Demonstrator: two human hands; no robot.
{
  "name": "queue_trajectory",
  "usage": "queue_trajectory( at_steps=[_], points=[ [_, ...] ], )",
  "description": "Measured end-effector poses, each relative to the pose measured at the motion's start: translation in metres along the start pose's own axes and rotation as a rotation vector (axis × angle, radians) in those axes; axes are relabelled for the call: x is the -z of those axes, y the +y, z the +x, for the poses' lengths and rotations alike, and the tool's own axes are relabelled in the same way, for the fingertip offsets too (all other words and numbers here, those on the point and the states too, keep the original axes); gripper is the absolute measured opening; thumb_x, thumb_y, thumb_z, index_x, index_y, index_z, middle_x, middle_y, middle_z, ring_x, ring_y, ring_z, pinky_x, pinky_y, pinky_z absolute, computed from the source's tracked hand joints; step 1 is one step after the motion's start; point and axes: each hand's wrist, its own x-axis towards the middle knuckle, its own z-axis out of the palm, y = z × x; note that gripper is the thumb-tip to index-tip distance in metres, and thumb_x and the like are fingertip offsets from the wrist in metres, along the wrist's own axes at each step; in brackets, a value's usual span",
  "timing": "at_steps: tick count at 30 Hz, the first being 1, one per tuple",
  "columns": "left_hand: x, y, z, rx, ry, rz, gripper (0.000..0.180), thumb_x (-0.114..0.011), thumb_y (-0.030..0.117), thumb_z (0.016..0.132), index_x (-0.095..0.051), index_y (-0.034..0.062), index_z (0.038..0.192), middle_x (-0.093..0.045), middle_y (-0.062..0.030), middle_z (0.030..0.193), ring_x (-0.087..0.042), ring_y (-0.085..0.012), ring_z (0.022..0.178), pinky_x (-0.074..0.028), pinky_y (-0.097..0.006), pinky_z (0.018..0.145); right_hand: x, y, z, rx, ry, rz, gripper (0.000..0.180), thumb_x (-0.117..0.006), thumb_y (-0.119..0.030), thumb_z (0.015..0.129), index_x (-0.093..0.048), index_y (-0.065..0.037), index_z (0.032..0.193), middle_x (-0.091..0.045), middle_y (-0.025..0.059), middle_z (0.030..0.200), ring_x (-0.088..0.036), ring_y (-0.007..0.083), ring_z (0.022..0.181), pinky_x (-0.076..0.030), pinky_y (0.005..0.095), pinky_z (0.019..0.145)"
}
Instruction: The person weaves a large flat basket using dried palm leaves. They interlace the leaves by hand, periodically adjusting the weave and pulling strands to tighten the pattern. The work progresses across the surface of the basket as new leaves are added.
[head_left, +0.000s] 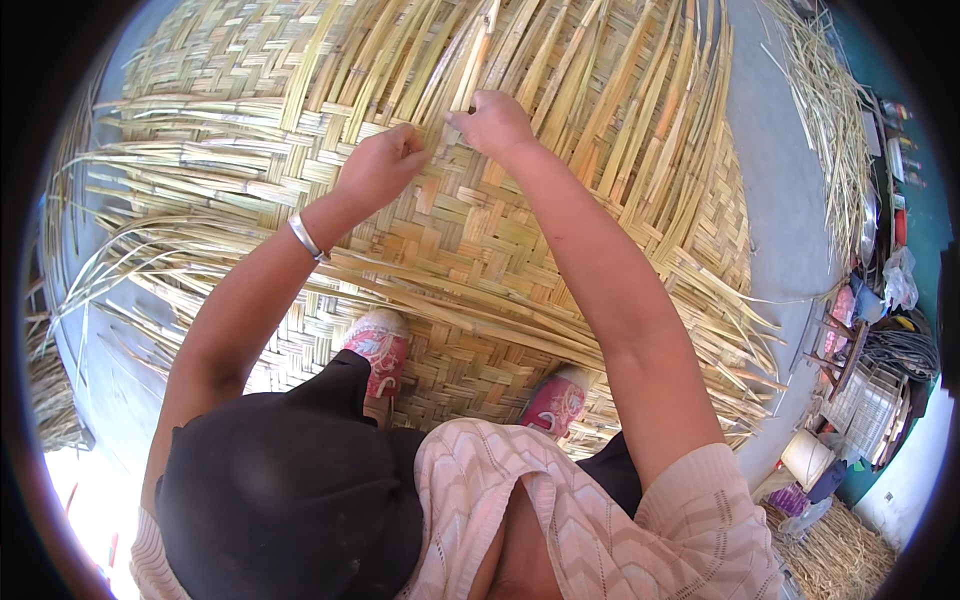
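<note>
A large woven reed mat (465, 230) lies spread under me, with long loose split reed strips running away from me over its far part. My right hand (495, 122) is closed on the near end of a pale reed strip (472, 62) at the far middle. Just left of it and slightly nearer, my left hand (382, 165) has its fingers curled together low over the weave. Whatever is between those fingers is hidden. A silver bangle (305, 238) circles my left wrist.
My feet, in pink patterned shoes (555, 402), rest on the mat. Reed ends (150, 165) stick out past its left edge. A heap of loose reeds (822, 110) lies at the far right. Along the right wall stand a wire rack (866, 408), coiled dark cable (898, 345) and a pale bucket (806, 458).
</note>
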Motion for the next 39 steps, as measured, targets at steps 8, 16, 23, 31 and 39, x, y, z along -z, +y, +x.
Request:
queue_trajectory(
  at_steps=[8, 16, 23, 31, 39],
  points=[
    [-0.002, 0.025, 0.03, 0.08, -0.047, 0.204, 0.032, -0.069, 0.04, 0.082, -0.061, 0.0092, 0.084, -0.066, -0.0094, 0.079, -0.063, -0.0267, 0.075, -0.048, -0.04, 0.065, 0.001, -0.003, -0.007, 0.073, 0.044, -0.059, 0.037, -0.067, -0.037, 0.081, -0.065, -0.001, 0.093, -0.067, 0.0183, 0.094, -0.064, 0.0344, 0.09, -0.05, 0.0423, 0.079],
    [-0.003, 0.026, 0.03, 0.131, -0.021, 0.202, 0.034, -0.069, 0.044, 0.081, -0.061, 0.0104, 0.081, -0.066, -0.0097, 0.08, -0.063, -0.0288, 0.078, -0.048, -0.042, 0.069, -0.001, 0.008, -0.032, 0.087, 0.218, 0.227, 0.035, -0.065, -0.034, 0.086, -0.06, -0.001, 0.096, -0.066, 0.0118, 0.084, -0.065, 0.0238, 0.076, -0.05, 0.0358, 0.071],
    [-0.006, 0.019, 0.017, 0.064, 0.056, 0.169, 0.037, -0.063, 0.045, 0.085, -0.06, 0.0087, 0.081, -0.064, -0.0102, 0.075, -0.062, -0.0289, 0.071, -0.047, -0.041, 0.064, 0.079, 0.059, -0.127, 0.301, -0.252, -0.393, 0.02, -0.054, -0.023, 0.091, -0.056, -0.003, 0.093, -0.058, 0.0146, 0.085, -0.059, 0.0325, 0.08, -0.046, 0.0418, 0.074],
    [-0.02, 0.019, -0.067, -0.174, -0.2, 0.09, 0.035, -0.065, 0.043, 0.085, -0.062, 0.0088, 0.089, -0.064, -0.0107, 0.077, -0.062, -0.0312, 0.073, -0.049, -0.041, 0.067, 0.105, 0.133, -0.284, 0.077, -0.325, -0.467, 0.026, -0.061, -0.018, 0.084, -0.059, -0.006, 0.107, -0.06, 0.0158, 0.101, -0.058, 0.0348, 0.098, -0.047, 0.0445, 0.084],
    [-0.024, 0.015, -0.108, -0.463, -0.476, 0.332, 0.035, -0.064, 0.041, 0.083, -0.063, 0.0084, 0.097, -0.063, -0.0127, 0.095, -0.061, -0.0332, 0.091, -0.049, -0.045, 0.077, 0.041, 0.174, -0.336, 0.085, -0.127, -0.398, 0.028, -0.065, -0.018, 0.079, -0.061, -0.006, 0.105, -0.063, 0.0169, 0.096, -0.058, 0.0366, 0.094, -0.046, 0.0459, 0.082]
  ],
)
